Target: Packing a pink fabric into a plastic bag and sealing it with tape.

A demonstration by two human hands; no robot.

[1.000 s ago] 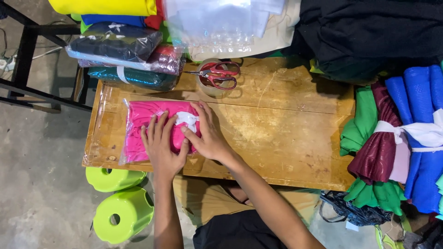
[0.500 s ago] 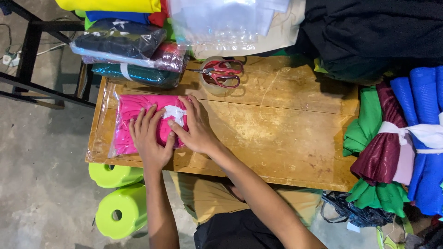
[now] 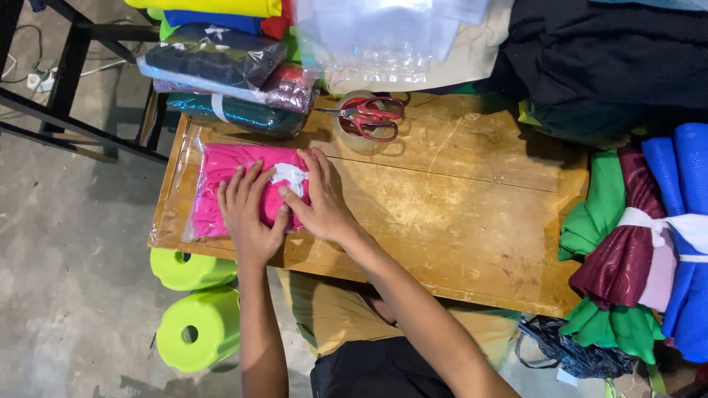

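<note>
A folded pink cloth with a white tie lies inside a clear plastic bag at the left end of the wooden table. My left hand lies flat on the bag, fingers spread, pressing down on the cloth. My right hand rests on the bag's right end, its fingers beside the white tie. Neither hand grips anything.
Bagged dark, red and teal fabrics are stacked at the table's back left. Red-handled scissors lie on a tape roll. Clear bags and black cloth sit behind; green, maroon and blue fabrics at right. Green stools stand below.
Both hands have stayed pressed on the bagged pink cloth, shifting slightly left along it. The view has drifted a little.
</note>
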